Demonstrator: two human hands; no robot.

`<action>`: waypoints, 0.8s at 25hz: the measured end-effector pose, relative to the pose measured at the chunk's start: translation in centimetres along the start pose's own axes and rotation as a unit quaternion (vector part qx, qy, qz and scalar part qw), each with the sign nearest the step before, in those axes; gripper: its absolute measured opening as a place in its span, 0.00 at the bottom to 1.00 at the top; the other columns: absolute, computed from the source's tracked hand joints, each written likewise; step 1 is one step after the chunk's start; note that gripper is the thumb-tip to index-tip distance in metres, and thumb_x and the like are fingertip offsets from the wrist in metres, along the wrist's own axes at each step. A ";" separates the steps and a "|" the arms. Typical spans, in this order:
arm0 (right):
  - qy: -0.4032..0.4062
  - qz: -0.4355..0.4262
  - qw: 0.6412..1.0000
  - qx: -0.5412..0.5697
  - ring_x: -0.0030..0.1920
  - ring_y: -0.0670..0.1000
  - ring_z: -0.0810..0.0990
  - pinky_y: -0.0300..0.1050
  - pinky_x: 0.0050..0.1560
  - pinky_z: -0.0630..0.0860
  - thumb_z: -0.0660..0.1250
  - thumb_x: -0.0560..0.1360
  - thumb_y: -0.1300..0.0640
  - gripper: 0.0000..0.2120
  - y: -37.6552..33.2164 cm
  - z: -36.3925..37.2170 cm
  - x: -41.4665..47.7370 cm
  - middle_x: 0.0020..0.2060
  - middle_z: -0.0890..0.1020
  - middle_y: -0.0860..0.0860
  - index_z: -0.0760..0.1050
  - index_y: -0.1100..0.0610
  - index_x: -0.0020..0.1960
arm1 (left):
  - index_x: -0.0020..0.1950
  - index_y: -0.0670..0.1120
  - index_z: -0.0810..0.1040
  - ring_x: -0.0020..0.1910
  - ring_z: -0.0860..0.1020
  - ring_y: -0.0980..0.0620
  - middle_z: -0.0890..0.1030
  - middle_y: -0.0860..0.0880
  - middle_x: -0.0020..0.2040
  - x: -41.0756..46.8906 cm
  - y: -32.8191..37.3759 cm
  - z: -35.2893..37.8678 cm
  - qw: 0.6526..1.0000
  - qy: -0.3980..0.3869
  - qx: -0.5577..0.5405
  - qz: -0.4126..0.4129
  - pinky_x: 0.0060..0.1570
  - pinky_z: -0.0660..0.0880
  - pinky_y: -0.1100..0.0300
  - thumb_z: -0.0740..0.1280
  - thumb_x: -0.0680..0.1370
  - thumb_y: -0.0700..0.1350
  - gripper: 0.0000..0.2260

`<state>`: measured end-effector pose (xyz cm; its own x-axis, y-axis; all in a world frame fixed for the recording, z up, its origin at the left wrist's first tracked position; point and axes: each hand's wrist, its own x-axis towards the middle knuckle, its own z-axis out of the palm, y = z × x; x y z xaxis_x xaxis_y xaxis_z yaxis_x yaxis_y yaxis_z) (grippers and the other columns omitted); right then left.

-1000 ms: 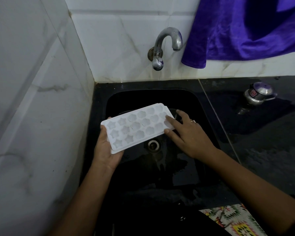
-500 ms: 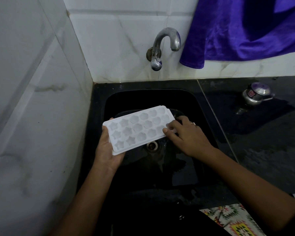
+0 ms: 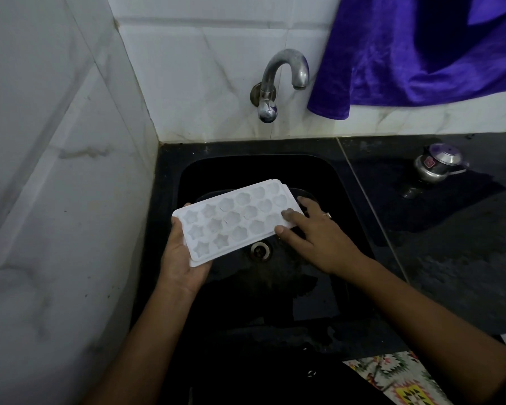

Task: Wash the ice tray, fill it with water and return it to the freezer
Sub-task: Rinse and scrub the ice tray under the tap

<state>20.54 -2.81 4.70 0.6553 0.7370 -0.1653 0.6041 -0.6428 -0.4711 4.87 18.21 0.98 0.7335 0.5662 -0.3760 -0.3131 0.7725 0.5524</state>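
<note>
White ice tray (image 3: 234, 220): left hand (image 3: 181, 258) grips end, right hand (image 3: 319, 235) pinches corner

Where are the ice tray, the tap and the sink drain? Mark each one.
ice tray (image 3: 234, 219): head view, middle of its moulded top face.
tap (image 3: 301, 73): head view, down-turned end of the spout.
sink drain (image 3: 259, 250): head view, metal ring at its centre.
</note>
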 end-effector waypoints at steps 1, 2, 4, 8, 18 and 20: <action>-0.015 0.009 0.998 0.061 0.77 0.56 0.65 0.57 0.75 0.66 0.54 0.78 0.26 0.29 0.1 0.0 0.0 0.81 0.58 0.49 0.71 0.38 0.73 | 0.62 0.52 0.81 0.64 0.83 0.43 0.83 0.44 0.67 0.1 0.2 -0.2 1.000 -0.001 -0.004 0.004 0.62 0.80 0.41 0.56 0.86 0.58 0.17; -0.024 0.022 0.994 0.103 0.77 0.54 0.65 0.54 0.74 0.66 0.55 0.78 0.27 0.28 0.2 -0.1 0.0 0.80 0.58 0.47 0.71 0.37 0.73 | 0.63 0.52 0.80 0.64 0.82 0.42 0.82 0.44 0.67 0.2 0.3 -0.3 1.000 0.000 -0.004 0.004 0.62 0.80 0.41 0.56 0.86 0.58 0.17; -0.020 0.019 0.994 0.103 0.74 0.51 0.68 0.49 0.70 0.68 0.57 0.79 0.29 0.26 0.4 -0.1 0.0 0.79 0.59 0.46 0.72 0.38 0.73 | 0.61 0.52 0.84 0.63 0.83 0.42 0.83 0.44 0.66 0.1 0.2 -0.4 1.000 0.000 -0.003 0.001 0.60 0.81 0.42 0.56 0.86 0.58 0.19; -0.041 -0.001 0.997 0.070 0.66 0.48 0.73 0.46 0.63 0.70 0.57 0.81 0.31 0.21 0.4 -1.0 -0.1 0.75 0.64 0.47 0.75 0.39 0.67 | 0.58 0.52 0.85 0.58 0.85 0.44 0.85 0.44 0.63 -0.4 0.3 0.0 1.000 0.003 0.008 0.003 0.55 0.84 0.45 0.55 0.86 0.57 0.19; 0.044 -0.056 0.983 -0.169 0.65 0.59 0.76 0.58 0.65 0.72 0.46 0.81 0.29 0.31 -0.1 -0.2 -0.1 0.74 0.67 0.55 0.76 0.48 0.65 | 0.66 0.52 0.80 0.62 0.84 0.43 0.83 0.43 0.66 -0.1 0.3 -0.1 1.000 -0.003 0.016 -0.005 0.54 0.84 0.44 0.59 0.84 0.57 0.17; 0.032 -0.022 0.998 -0.057 0.66 0.58 0.75 0.56 0.65 0.73 0.50 0.81 0.30 0.29 -0.9 -0.2 0.2 0.75 0.64 0.54 0.77 0.49 0.64 | 0.59 0.52 0.85 0.60 0.85 0.44 0.84 0.43 0.64 -0.4 -0.2 0.1 1.000 0.006 0.022 -0.003 0.54 0.84 0.45 0.57 0.85 0.57 0.18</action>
<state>20.18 -2.14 5.24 0.6524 0.7527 -0.0889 0.6784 -0.6322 -0.3744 4.68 17.80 1.11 0.7286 0.5643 -0.3882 -0.2816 0.7635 0.5812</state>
